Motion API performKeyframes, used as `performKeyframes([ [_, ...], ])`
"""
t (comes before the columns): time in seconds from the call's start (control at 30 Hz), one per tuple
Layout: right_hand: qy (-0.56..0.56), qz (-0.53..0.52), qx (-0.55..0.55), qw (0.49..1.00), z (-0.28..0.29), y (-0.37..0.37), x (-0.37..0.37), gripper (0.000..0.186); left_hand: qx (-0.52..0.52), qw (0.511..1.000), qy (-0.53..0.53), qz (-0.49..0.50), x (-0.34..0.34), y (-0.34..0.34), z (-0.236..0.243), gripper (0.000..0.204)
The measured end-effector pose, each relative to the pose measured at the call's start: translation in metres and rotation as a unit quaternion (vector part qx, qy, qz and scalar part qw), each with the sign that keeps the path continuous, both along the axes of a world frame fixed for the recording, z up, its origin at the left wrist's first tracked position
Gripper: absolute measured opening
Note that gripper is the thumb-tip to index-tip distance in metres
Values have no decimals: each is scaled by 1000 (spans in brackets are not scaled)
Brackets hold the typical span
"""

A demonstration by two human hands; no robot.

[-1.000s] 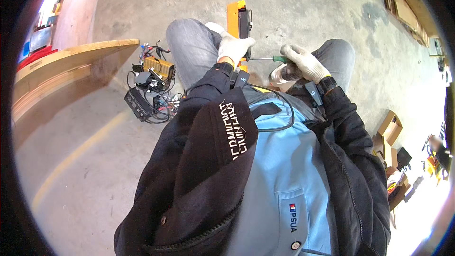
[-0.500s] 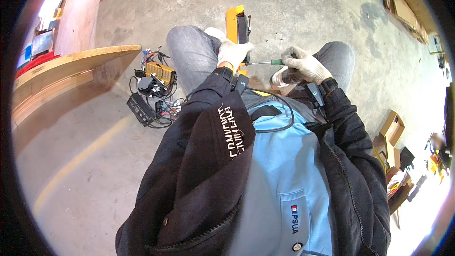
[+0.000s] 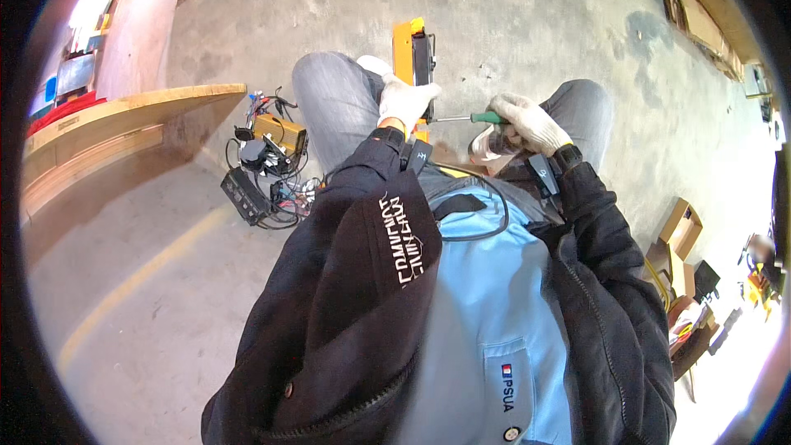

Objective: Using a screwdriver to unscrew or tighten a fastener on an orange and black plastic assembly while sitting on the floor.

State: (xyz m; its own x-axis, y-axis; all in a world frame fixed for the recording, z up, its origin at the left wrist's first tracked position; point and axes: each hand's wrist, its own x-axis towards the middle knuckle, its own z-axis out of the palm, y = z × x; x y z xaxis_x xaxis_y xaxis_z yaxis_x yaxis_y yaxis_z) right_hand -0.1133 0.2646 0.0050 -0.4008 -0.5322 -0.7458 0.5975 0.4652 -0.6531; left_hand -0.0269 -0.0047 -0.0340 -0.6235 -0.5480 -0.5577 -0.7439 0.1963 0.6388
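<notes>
A long yellow and black device (image 3: 403,53) stands between my knees, its near end partly hidden by my left hand (image 3: 405,104). White-gloved, that hand wraps round the device, with the thumb lying on its black side. My right hand (image 3: 529,122), also gloved in white, is closed on the green handle of a screwdriver (image 3: 486,117). The screwdriver's thin metal shaft points left, and its tip meets the device's right side just below my left thumb. What the tip rests in is too small to make out.
Left of my knee lies a pile of cables and electronic parts with a gold-coloured box (image 3: 278,132) and a black box (image 3: 244,196). A wooden table (image 3: 140,111) juts in at the left. Open cardboard boxes (image 3: 681,229) stand at the right.
My right hand has shifted its grip on the screwdriver handle, the fingers now stretched further along it. My left hand still holds the device in nearly the same place.
</notes>
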Motion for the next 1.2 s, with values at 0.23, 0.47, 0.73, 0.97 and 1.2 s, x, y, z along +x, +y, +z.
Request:
performKeyframes([
  [0.23, 86, 6, -53, 995, -4, 6, 0, 25, 46, 999, 2, 21, 1, 3, 10, 90],
  [0.47, 117, 22, -47, 992, -7, 3, 3, 31, 3, 1000, -17, 1, 0, 2, 5, 91],
  [0.73, 50, -3, 49, 998, 6, -3, 2, 45, -6, 1000, -25, 1, -1, 4, 11, 91],
  [0.97, 129, 5, -32, 991, 1, 3, 6, 29, 3, 999, -37, 8, -2, 3, 19, 91],
  [1.2, 120, -3, -19, 993, -1, 0, 5, 37, -11, 999, -34, 4, -1, 5, 16, 92],
])
